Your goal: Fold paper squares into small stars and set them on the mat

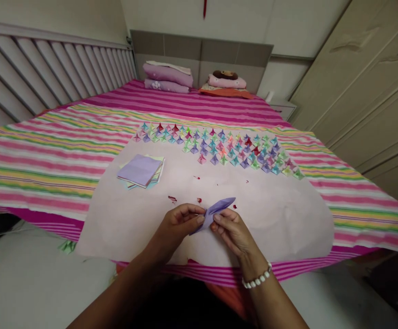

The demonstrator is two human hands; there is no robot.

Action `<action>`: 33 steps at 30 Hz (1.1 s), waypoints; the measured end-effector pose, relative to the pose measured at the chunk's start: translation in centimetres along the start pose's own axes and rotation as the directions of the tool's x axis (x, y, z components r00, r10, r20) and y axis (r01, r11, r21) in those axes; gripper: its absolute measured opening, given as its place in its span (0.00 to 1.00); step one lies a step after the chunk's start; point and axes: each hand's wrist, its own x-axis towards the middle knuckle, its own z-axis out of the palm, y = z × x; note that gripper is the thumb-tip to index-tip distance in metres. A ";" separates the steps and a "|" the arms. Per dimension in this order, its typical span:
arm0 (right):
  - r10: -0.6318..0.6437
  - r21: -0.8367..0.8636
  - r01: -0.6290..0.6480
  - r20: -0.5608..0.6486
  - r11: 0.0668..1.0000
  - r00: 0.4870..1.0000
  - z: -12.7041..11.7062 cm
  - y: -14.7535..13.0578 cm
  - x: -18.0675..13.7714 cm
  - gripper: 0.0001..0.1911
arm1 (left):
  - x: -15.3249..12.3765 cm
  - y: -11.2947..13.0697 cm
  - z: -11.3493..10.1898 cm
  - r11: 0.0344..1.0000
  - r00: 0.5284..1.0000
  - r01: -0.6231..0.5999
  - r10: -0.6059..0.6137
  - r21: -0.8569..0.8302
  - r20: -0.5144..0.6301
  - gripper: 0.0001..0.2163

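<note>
A partly folded sheet of purple origami paper (219, 207) is held in both hands above a large pale sheet (126, 228). My left hand (185, 218) pinches its left side between thumb and fingers. On the other side, my right hand (230, 227) grips the paper with thumb and fingertips; a white bead bracelet circles that wrist. One pointed end of the paper sticks up to the right. To the left lies a stack of square coloured paper (140, 171), purple on top. Several rows of small folded paper pieces (215, 145) in many colours stand along the far side.
Small dark red scraps (172, 199) are scattered on the pale sheet. Beneath it is a bed with a striped cover (48, 151). Folded bedding (167, 76) and pillows lie by the headboard. A white railing (58, 68) borders the left; a green paper piece (67, 246) lies below the bed edge.
</note>
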 end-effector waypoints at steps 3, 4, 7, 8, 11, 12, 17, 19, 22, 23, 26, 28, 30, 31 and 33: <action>0.000 -0.005 0.000 0.001 1.000 1.000 0.0 0.0 0.0 0.09 | -0.1 0.0 0.0 1.000 1.000 -0.007 0.007 0.011 -0.002 0.09; -0.002 -0.006 0.002 0.000 1.000 1.000 0.0 0.0 0.0 0.09 | -0.1 0.0 0.0 1.000 1.000 -0.011 0.011 0.014 -0.005 0.09; -0.010 -0.014 0.010 0.002 1.000 1.000 0.1 0.0 0.1 0.10 | -0.1 0.0 0.0 0.999 1.000 -0.021 0.021 0.034 -0.006 0.09; -0.013 -0.016 0.013 0.004 1.000 1.000 0.1 0.0 0.1 0.10 | -0.1 0.0 0.0 0.999 1.000 -0.025 0.025 0.046 -0.002 0.09; -0.017 -0.025 0.017 0.001 1.000 1.000 0.1 0.0 0.1 0.10 | -0.1 0.0 0.1 0.996 1.000 -0.030 0.031 0.083 -0.008 0.09; -0.018 -0.030 0.018 -0.004 0.999 1.000 0.1 0.1 0.1 0.10 | -0.1 0.0 0.1 0.995 0.999 -0.027 0.029 0.096 -0.022 0.09; -0.027 -0.072 0.026 -0.001 0.997 1.000 0.1 0.2 0.1 0.09 | 0.1 -0.2 0.4 0.986 0.989 -0.034 0.057 0.163 -0.136 0.14; -0.020 -0.094 0.021 0.012 0.995 1.000 0.2 0.2 0.1 0.09 | 0.2 -0.4 0.3 0.982 0.984 -0.045 0.075 0.182 -0.160 0.16; -0.007 -0.129 0.010 0.022 0.992 1.000 0.4 0.2 0.1 0.09 | 0.4 -0.6 0.2 0.961 0.982 -0.071 0.115 0.267 -0.153 0.18; -0.006 -0.137 0.010 0.024 0.991 1.000 0.4 0.2 0.1 0.09 | 0.4 -0.6 0.2 0.947 0.979 -0.087 0.139 0.310 -0.148 0.17; -0.014 -0.152 0.018 0.031 0.988 0.999 0.5 0.1 0.2 0.10 | 0.4 -0.5 0.3 0.892 0.965 -0.129 0.213 0.434 -0.151 0.14; -0.039 -0.172 0.043 0.030 0.984 0.999 0.6 0.1 0.3 0.10 | 0.5 -0.4 0.5 0.850 0.955 -0.144 0.253 0.507 -0.154 0.13; -0.086 -0.204 0.089 0.020 0.975 0.996 0.8 0.2 0.5 0.13 | 0.5 -0.4 0.7 0.793 0.944 -0.155 0.294 0.590 -0.148 0.13; -0.114 -0.226 0.114 0.013 0.967 0.993 0.9 0.3 0.6 0.15 | 0.6 -0.5 0.8 0.759 0.937 -0.164 0.319 0.630 -0.140 0.13; -0.158 -0.275 0.152 0.000 0.949 0.987 1.2 0.4 0.6 0.18 | 0.7 -0.8 0.9 0.694 0.922 -0.185 0.368 0.695 -0.123 0.13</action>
